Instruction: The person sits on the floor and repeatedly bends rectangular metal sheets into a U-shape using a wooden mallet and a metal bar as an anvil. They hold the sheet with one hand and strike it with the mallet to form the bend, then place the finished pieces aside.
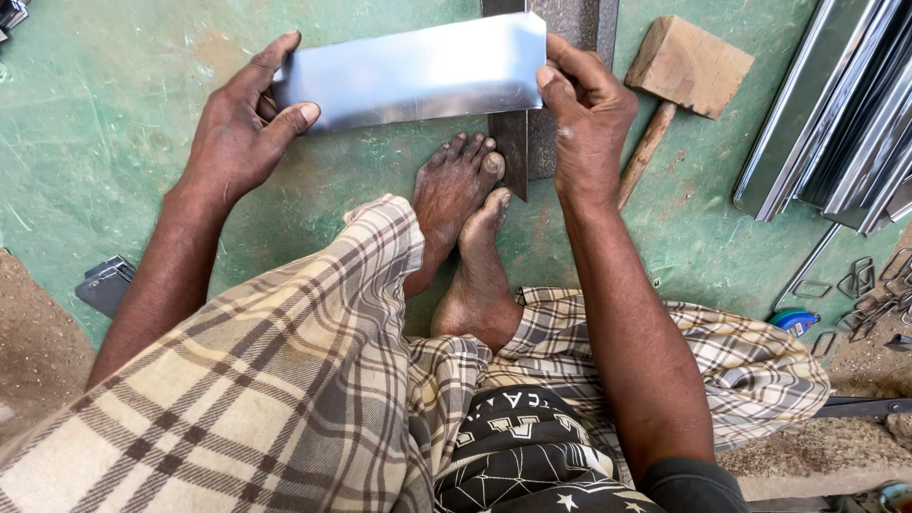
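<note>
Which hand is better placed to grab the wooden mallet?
Probably the right hand: it holds the metal sheet end beside the wooden mallet. The left hand holds the far end.

No packages, labels, signs or screens show anywhere in this view.

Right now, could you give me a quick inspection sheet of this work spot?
Surface: green floor, scratched and dusty.
Job's things: shiny metal sheet held across a dark metal bar; both feet by the bar's end.
Clutter: wooden mallet, stacked metal profiles, wire clips.
Grip: left hand and right hand each pinch a sheet end.
Cables: nothing seen.
Surroundings: sandy ground at the floor's edge.
</note>
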Motion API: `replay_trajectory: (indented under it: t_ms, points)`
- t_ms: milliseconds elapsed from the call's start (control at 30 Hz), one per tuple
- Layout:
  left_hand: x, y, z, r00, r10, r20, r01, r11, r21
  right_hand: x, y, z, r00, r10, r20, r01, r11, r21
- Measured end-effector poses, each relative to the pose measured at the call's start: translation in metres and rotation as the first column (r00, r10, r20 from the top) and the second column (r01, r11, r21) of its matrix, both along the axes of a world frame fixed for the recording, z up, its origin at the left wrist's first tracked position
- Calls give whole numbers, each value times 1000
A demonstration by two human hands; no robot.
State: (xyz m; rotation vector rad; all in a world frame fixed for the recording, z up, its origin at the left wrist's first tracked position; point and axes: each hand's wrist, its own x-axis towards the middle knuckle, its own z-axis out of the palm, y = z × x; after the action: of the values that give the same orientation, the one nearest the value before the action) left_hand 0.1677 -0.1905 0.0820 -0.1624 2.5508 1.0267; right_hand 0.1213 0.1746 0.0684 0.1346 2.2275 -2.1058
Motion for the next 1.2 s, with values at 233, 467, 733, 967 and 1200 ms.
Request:
replay_trajectory:
  t_ms: [233,467,733,967,1200]
  points:
    - [-16,11,7,967,-209,-143,119,873,-474,2,-6,6,999,28,-28,-26,996,88]
    - [-82,81,19,864,-378,-334,366,925,-102,3,-20,9,995,18,-94,5,971,240]
    - [-138,130,-11,886,-458,-67,447,809,381,9,-18,2,997,26,-76,-3,955,296]
    - [-122,130,-22,936,-349,-35,340,879,335,52,88,0,971,-122,205,-70,676,734]
    - [-124,133,-29,936,-333,-109,350,869,349,102,118,-13,822,-234,519,-129,811,571]
